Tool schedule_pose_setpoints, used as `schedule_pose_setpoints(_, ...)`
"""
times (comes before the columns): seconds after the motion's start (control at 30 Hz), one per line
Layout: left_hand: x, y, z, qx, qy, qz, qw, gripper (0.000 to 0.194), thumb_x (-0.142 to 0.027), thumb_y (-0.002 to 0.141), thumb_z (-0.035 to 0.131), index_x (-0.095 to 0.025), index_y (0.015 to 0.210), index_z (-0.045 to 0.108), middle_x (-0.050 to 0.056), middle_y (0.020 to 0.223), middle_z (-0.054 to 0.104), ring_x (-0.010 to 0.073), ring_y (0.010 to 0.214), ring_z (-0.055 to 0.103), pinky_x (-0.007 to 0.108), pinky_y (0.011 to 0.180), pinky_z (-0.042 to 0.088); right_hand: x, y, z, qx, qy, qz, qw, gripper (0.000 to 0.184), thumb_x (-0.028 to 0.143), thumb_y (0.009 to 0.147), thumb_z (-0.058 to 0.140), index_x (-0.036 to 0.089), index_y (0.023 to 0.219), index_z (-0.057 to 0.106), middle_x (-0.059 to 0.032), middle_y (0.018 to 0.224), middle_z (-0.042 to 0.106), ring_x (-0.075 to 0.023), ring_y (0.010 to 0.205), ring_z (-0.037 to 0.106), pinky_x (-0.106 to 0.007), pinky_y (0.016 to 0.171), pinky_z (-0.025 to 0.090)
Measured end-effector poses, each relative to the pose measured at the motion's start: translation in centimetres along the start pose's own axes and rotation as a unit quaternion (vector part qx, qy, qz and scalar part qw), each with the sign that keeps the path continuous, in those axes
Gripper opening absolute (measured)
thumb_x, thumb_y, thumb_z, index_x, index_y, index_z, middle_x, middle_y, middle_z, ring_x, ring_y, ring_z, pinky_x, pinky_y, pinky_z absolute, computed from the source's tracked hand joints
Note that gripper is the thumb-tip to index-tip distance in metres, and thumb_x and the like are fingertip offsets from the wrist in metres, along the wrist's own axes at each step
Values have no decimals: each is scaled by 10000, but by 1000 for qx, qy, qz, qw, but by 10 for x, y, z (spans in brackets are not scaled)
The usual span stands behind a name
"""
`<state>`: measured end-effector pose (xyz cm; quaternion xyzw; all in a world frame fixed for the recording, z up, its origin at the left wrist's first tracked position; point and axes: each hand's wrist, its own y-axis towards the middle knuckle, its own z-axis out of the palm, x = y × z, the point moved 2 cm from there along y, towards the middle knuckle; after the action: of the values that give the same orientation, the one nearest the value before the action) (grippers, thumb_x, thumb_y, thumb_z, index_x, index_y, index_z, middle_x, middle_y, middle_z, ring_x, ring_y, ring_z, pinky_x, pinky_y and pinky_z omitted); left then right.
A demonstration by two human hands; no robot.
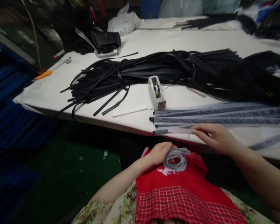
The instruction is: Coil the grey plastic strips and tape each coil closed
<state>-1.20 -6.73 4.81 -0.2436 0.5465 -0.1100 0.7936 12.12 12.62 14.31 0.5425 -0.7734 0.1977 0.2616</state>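
My left hand [162, 153] is closed around a coil [175, 159] of greyish strip in clear plastic, held just above a red apron [165, 183]. At the table's front edge my right hand [213, 137] pinches a thin clear plastic sleeve [180, 130] between thumb and fingertips. A short black strap end [160, 132] pokes out at the left of that sleeve. Just behind, several black straps in clear plastic [214, 116] lie side by side, running off to the right. A pale tape dispenser [156, 92] stands behind their left ends.
A long bundle of loose black straps [144, 70] lies across the white table [135, 93]. Farther back are a black bag [106, 40] and crumpled clear plastic [123, 21]. An orange-handled tool [44, 74] rests at the left edge. Blue stacks [14, 102] stand on the left.
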Motion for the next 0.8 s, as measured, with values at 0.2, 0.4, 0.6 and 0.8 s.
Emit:
schedule_pose_setpoints(0.2, 7, 15, 5, 37, -46, -32, 998, 615, -695, 788, 559, -130, 986, 697, 29, 656, 670, 119, 446, 556, 245, 464, 448, 38, -46, 16, 172, -45, -27, 984, 280, 326, 920, 526, 223, 699, 664, 7, 612, 668, -131, 533, 583, -264, 547, 354)
schedule_pose_setpoints(0.4, 2, 16, 8, 34, -3, -17, 999, 583, -666, 833, 517, -134, 988, 697, 28, 682, 676, 104, 424, 538, 229, 439, 438, 51, -41, 40, 153, -203, -54, 966, 234, 264, 880, 538, 214, 664, 614, -20, 620, 679, -171, 535, 610, -309, 551, 312)
schedule_pose_setpoints(0.6, -7, 14, 7, 10, 113, 72, 991, 472, -516, 908, 459, -135, 970, 730, 75, 892, 735, 176, 775, 655, 281, 746, 512, 52, -27, 60, 157, -194, -32, 968, 237, 247, 893, 524, 200, 697, 648, -46, 659, 707, -180, 543, 619, -295, 536, 301)
schedule_pose_setpoints(0.8, -18, 7, 6, 20, 206, 112, 972, 385, -374, 919, 438, -133, 935, 738, 53, 888, 736, 173, 803, 644, 256, 745, 478, 19, -15, 59, 99, 116, 126, 980, 241, 417, 811, 644, 204, 698, 649, 12, 606, 653, -136, 566, 566, -243, 546, 373)
